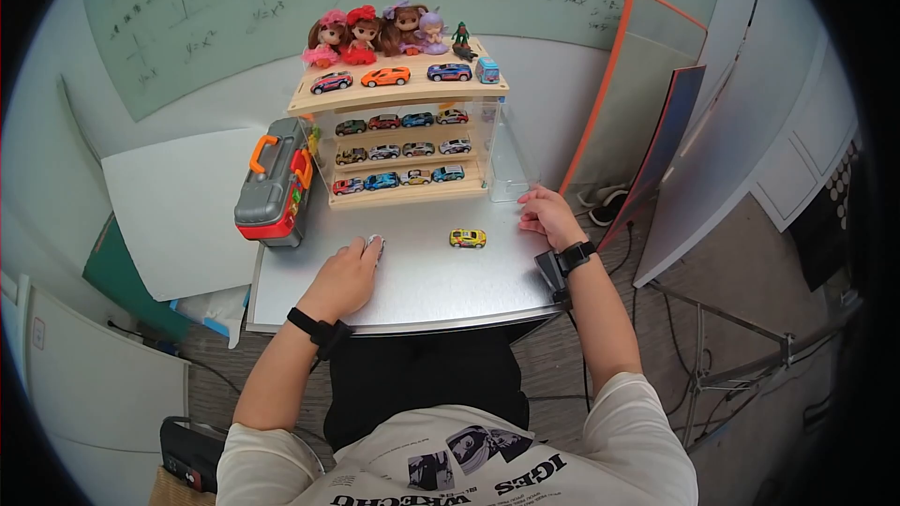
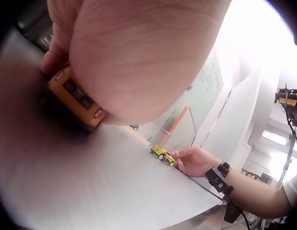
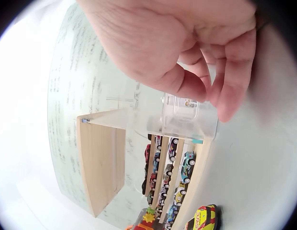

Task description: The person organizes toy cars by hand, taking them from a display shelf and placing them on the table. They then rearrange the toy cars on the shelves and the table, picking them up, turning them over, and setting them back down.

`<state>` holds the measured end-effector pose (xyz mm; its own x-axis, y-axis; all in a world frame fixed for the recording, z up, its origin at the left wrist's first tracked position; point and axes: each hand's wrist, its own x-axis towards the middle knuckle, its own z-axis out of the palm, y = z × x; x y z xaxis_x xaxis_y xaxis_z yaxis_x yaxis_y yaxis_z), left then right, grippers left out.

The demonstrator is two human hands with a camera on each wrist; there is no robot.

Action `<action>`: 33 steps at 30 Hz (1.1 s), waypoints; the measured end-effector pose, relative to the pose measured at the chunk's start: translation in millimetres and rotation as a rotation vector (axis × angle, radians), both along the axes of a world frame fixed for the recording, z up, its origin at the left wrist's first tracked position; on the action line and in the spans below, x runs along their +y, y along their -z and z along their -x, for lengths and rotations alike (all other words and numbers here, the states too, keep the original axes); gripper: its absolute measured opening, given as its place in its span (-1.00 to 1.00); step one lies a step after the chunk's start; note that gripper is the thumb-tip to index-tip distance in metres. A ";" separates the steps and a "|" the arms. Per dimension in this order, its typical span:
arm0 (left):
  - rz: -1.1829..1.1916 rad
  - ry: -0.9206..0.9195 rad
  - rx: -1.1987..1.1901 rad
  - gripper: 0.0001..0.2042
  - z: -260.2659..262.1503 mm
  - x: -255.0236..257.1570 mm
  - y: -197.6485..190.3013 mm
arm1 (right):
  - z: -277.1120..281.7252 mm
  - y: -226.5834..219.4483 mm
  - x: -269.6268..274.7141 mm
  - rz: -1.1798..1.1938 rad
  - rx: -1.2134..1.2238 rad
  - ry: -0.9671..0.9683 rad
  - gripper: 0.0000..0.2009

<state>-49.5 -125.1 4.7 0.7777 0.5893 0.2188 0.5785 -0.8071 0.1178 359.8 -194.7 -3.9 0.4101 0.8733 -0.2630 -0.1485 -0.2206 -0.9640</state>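
My left hand rests low on the metal tabletop and grips a small toy car, mostly hidden under the fingers. In the left wrist view the orange rear end of that toy car pokes out below the palm. My right hand is at the table's right side, its fingers relaxed and bent. Its fingertips overlap the lower corner of a clear plastic door, which stands swung out from the wooden display case. A yellow toy car sits on the tabletop between the hands.
Several toy cars fill the case's shelves; dolls and more cars stand on top. A grey toolbox is left of the case. An orange-edged board leans at the right. The table's front edge is near the body.
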 end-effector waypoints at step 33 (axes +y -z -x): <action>0.077 -0.025 -0.073 -0.50 1.6 1.5 -2.2 | -28.6 -5.2 44.4 -0.016 -0.620 0.175 -0.67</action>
